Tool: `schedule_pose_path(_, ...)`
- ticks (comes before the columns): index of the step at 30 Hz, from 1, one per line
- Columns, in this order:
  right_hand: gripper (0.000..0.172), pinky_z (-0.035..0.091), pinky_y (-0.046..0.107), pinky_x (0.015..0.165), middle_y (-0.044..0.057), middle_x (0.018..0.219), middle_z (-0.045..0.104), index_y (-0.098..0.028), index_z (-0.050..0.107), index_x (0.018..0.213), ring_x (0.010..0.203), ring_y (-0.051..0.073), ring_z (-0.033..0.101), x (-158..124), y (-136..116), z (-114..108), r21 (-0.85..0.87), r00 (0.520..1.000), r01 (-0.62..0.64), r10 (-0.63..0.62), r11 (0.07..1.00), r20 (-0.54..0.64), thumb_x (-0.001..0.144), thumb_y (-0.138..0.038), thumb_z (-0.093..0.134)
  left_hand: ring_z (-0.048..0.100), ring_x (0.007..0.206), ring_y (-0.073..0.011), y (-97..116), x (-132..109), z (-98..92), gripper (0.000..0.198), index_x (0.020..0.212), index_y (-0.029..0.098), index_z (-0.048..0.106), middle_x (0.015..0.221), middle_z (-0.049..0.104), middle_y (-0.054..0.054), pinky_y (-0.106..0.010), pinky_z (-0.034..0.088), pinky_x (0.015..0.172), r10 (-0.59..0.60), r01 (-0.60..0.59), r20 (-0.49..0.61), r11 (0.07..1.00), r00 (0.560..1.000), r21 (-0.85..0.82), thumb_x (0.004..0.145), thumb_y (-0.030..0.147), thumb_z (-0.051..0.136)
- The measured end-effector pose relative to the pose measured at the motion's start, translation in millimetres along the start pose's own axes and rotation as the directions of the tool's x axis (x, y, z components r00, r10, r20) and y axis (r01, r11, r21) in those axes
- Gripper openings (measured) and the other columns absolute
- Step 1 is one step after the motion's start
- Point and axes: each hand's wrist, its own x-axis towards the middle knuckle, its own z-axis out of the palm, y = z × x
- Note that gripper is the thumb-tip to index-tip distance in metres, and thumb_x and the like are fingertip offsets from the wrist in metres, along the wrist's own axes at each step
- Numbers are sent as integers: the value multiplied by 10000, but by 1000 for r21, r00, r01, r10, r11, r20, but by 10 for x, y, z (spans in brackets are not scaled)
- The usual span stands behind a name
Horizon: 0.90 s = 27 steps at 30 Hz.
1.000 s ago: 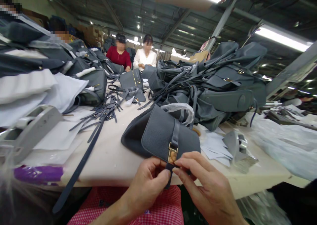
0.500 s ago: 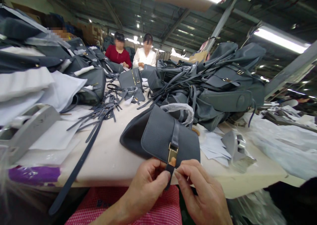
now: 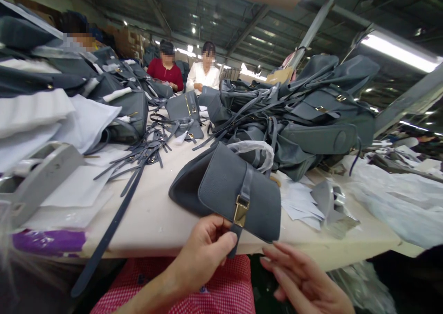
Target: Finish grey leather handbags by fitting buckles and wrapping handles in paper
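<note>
A dark blue-grey handbag (image 3: 221, 185) lies on the table in front of me, its flap facing up. Down the flap runs a strap with a gold buckle (image 3: 241, 211). My left hand (image 3: 211, 245) pinches the strap's loose end (image 3: 236, 240) just below the buckle, between thumb and forefinger. My right hand (image 3: 304, 277) is apart from the bag, below its lower right corner, fingers outstretched and nothing seen in them. The bag's handle (image 3: 266, 155) is wrapped in clear plastic.
Bags are heaped at right (image 3: 318, 134) and left (image 3: 124, 111). Loose straps (image 3: 148, 152) lie left of my bag, one long strap (image 3: 104, 235) hanging over the edge. Tape dispensers (image 3: 51, 180) and white paper sheets (image 3: 301, 198) flank the work area. Two people (image 3: 202, 76) sit opposite.
My right hand has left the strap end and moved down and right, its fingers opening out. My left hand still pinches the strap. The bag has barely shifted.
</note>
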Motion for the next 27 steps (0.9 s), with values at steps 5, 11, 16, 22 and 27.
schedule_pose_path(5, 598, 560, 241, 439, 160, 1305, 625, -243, 537, 1185, 785, 267, 754, -2, 190, 57, 281, 907, -318, 377, 906, -190, 692, -446, 808, 336, 458, -45, 38, 37, -25, 284, 824, 143, 631, 593, 502, 54, -192, 250, 452, -22, 23, -32, 1000, 999, 1, 707, 387, 717)
schedule_pose_path(11, 696, 618, 349, 639, 179, 1299, 624, -201, 510, 1339, 695, 213, 730, 93, 993, 20, -99, 919, -299, 259, 949, -298, 749, -506, 718, 347, 476, -50, 14, 41, -44, 279, 814, 142, 633, 600, 503, 52, -187, 246, 455, -30, 32, -80, 999, 996, 27, 700, 378, 727)
schedule_pose_path(16, 893, 583, 390, 892, 169, 1607, 218, -194, 470, 1417, 1135, 348, 645, 199, 1229, -83, 120, 830, -378, 393, 918, -396, 663, -564, 772, 309, 446, -45, -40, 62, -56, 284, 776, 148, 597, 553, 461, 75, -194, 230, 442, -36, 39, -80, 999, 996, 36, 681, 391, 711)
schedule_pose_path(22, 758, 621, 399, 810, 100, 1539, 400, -305, 498, 1397, 1116, 320, 662, 454, 396, -191, 452, 888, -249, 388, 857, -248, 716, -486, 775, 278, 423, -41, -53, 98, 27, 249, 770, 155, 585, 539, 465, 77, -205, 210, 429, -35, 38, -76, 999, 997, 36, 686, 377, 660)
schedule_pose_path(27, 503, 581, 262, 501, 10, 692, 738, -228, 698, 1160, 550, 192, 695, 495, 273, -47, -67, 966, -132, 113, 989, -234, 733, -489, 748, 338, 455, -52, 371, 100, 154, 162, 708, 148, 604, 572, 486, 50, -208, 257, 442, 87, -95, 76, 990, 993, 106, 708, 309, 624)
